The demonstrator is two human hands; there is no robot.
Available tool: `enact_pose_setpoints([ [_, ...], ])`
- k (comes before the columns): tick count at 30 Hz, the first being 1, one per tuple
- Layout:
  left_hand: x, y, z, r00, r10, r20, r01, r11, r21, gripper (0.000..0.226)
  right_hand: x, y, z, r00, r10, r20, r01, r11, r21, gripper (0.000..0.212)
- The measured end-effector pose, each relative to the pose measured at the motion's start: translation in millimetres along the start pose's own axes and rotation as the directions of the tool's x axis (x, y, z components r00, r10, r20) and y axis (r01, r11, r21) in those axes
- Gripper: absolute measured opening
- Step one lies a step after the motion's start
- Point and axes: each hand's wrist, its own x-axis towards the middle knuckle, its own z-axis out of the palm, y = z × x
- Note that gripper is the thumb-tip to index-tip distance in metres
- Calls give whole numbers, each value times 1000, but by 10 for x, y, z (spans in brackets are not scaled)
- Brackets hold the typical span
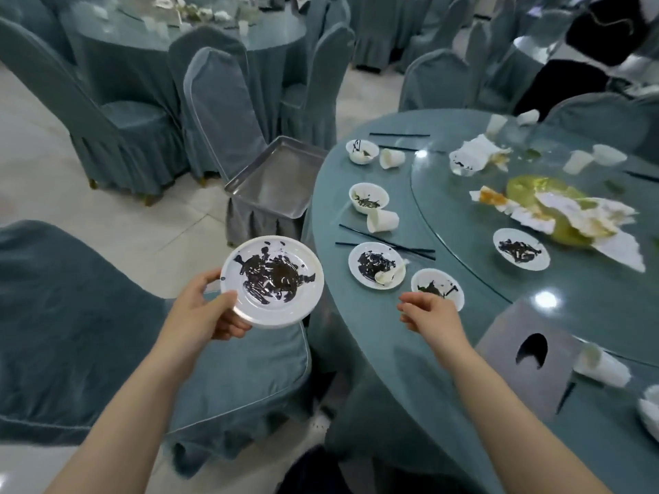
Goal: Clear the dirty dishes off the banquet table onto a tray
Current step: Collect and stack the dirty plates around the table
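Now my left hand grips a sauce-smeared white plate near the steel tray; my right hand hovers loose-fingered, holding nothing, farther from that tray.

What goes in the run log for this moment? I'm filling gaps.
left hand: holds dirty plate off table | right hand: open, empty, near bowl | tray: bare, on chair

You stood on a pale tiled floor in a banquet hall. Around you were chairs in blue-grey skirted covers. Beyond them stood a second round table under the same cloth, and more covered chairs filled the far side. Ceiling light glinted off the glass tops.
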Motion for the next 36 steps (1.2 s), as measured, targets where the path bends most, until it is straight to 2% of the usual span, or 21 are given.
enact_pose_setpoints([
  [3, 393, 76, 128, 1000, -18, -24, 18, 1000, -1, 29, 616, -80, 3, 997, -79, 18, 81, 981, -176, 18],
  [6, 739, 185, 251, 998, -40, -44, 41, 999, 21, 29, 1179, -161, -12, 992, -109, 56, 122, 898, -423, 26],
  [8, 957, 247, 344, 997, -56, -60, 58, 998, 28, 28, 1541, -167, -3, 989, -74, 129, 137, 789, -599, 35],
  [11, 1225, 294, 452, 994, -70, -81, 72, 997, 20, 29, 1978, -206, 31, 971, 17, 238, 179, 608, -773, 44],
  [14, 1384, 287, 528, 991, -106, -87, 107, 994, 8, 30, 2205, -186, 71, 945, 51, 322, 275, 408, -871, 43],
  [16, 1469, 280, 584, 989, -125, -79, 126, 992, 2, 29, 2313, -171, 85, 943, 49, 330, 291, 362, -886, 35],
  [19, 1606, 286, 642, 987, -142, -71, 144, 989, 16, 28, 2426, -198, 104, 937, 46, 345, 306, 365, -879, 17],
  [22, 1721, 313, 692, 988, -151, -43, 152, 988, 37, 27, 2442, -175, 72, 943, 80, 324, 253, 464, -849, 12],
  [26, 1845, 331, 766, 989, -150, -18, 150, 988, 27, 28, 2449, -38, -164, 991, 97, 92, 13, 617, -787, 13],
  [28, 1886, 330, 792, 989, -150, -7, 150, 988, 33, 28, 2468, 28, -323, 993, 117, -9, -81, 628, -774, 11],
  [32, 1931, 295, 800, 987, -162, 16, 161, 985, 66, 28, 2458, 141, -433, 982, 183, -43, -143, 581, -801, 13],
  [36, 1955, 259, 801, 984, -179, 25, 176, 981, 81, 28, 2447, 112, -314, 995, 76, -66, -99, 596, -797, 7],
])
